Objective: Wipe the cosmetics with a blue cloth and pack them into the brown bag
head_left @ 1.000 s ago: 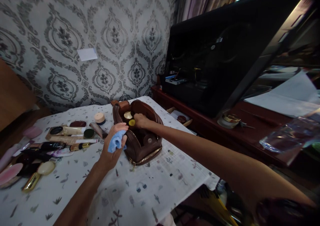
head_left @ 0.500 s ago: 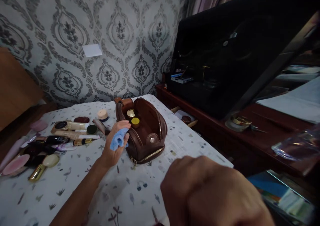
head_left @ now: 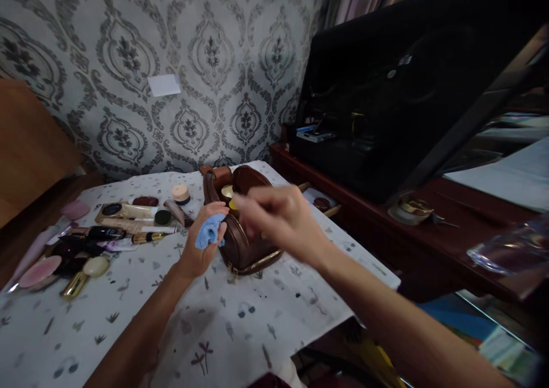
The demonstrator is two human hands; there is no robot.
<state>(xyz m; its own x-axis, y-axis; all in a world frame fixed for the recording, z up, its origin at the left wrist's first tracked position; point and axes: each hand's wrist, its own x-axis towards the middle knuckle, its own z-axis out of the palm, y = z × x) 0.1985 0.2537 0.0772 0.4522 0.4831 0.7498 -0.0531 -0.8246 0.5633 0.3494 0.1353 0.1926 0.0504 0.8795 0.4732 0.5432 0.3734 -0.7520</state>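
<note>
The left hand [head_left: 199, 253] is closed around a small blue cloth [head_left: 210, 232], which is crumpled between thumb and fingers. The knuckles touch the near left side of the brown leather bag [head_left: 246, 253]. The right hand [head_left: 281, 222] hangs just above the open mouth of this bag with the fingers stretched to the left. It is blurred, so one cannot tell if it pinches something or is empty.

The bag stands open on the table [head_left: 266, 311], near its far right corner. Inside it, a gold-lidded jar [head_left: 226, 191] and a yellow-lidded jar [head_left: 233, 205] are visible, side by side; the rest of the inside is hidden. So only little is in the bag. Most cosmetics lie outside on the left: a round cream jar [head_left: 180, 193], a dark green compact [head_left: 162, 217], a gold lipstick tube [head_left: 146, 237] and a pink puff [head_left: 40, 270].
</note>
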